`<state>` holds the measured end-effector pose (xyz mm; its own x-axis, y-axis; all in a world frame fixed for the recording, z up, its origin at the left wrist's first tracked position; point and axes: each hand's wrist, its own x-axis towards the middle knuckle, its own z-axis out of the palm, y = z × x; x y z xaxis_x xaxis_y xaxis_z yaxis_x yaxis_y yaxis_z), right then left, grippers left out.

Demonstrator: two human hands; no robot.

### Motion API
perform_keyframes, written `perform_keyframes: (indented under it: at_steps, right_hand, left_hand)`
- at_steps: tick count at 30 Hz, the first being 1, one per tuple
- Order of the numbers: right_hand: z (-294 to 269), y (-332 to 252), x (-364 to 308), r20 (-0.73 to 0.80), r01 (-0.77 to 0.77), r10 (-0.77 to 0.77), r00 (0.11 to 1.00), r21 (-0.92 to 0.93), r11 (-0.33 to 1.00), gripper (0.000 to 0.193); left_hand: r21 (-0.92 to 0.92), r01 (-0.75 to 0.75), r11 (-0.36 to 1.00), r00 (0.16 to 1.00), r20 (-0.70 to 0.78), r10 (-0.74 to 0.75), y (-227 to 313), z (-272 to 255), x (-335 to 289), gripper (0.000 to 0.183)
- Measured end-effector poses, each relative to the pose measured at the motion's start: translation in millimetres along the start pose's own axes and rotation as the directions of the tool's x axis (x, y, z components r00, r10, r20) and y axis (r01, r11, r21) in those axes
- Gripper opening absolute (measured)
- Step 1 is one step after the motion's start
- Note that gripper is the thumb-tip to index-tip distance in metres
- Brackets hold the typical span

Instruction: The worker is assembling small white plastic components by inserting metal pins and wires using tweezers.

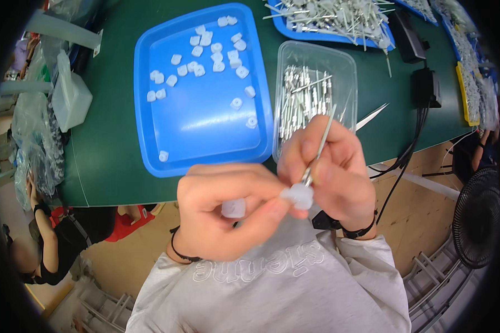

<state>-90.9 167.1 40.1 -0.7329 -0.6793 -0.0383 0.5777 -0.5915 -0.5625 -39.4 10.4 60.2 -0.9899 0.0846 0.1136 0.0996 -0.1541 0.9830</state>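
Observation:
Between thumb and forefinger, my left hand (228,208) pinches a small translucent white plastic cap (300,196). A second white plastic cap (233,208) is tucked in the curl of the same hand. My right hand (336,172) grips a thin pale rod with a metal end (321,145), tilted with its metal end down. That end meets the pinched cap; how deep it sits inside cannot be seen. Both hands are over the table's near edge. Beyond them are a blue tray (197,136) with several loose white caps and a clear plastic box (344,61) holding many similar metal-ended rods.
Another blue tray (339,38), heaped with rods joined to white pieces, stands at the far right of the green table (114,72). Black power adapters (425,87) with cables and a pointed metal tool (372,116) lie on the right. A black fan (478,216) stands beyond; a person sits at left.

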Motion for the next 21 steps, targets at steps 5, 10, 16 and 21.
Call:
perform_keyframes:
  at_steps: [5,10,16,21]
  right_hand:
    - [4.7,-14.0,1.7,0.045,0.001,0.004,0.999,-0.109,0.994,0.015]
    - [8.6,-14.3,2.2,0.008,-0.071,0.072,0.997,-0.1,0.992,0.013]
    - [17.9,-29.6,11.4,-0.049,-0.142,0.134,0.99,-0.291,0.946,0.014]
    - [-2.8,-75.5,46.1,-0.109,0.078,-0.292,0.95,-0.822,0.564,0.011]
  left_hand:
    - [-0.015,0.035,0.999,0.999,0.012,-0.035,5.1,-1.6,2.3,0.008]
    - [0.026,0.03,0.999,0.999,0.028,-0.031,4.1,-4.7,3.6,0.005]
    - [0.074,0.105,0.992,0.992,-0.081,-0.099,-2.2,-4.1,-2.4,0.007]
    - [0.058,0.353,0.934,0.905,-0.275,-0.325,4.0,-13.0,-6.9,0.014]
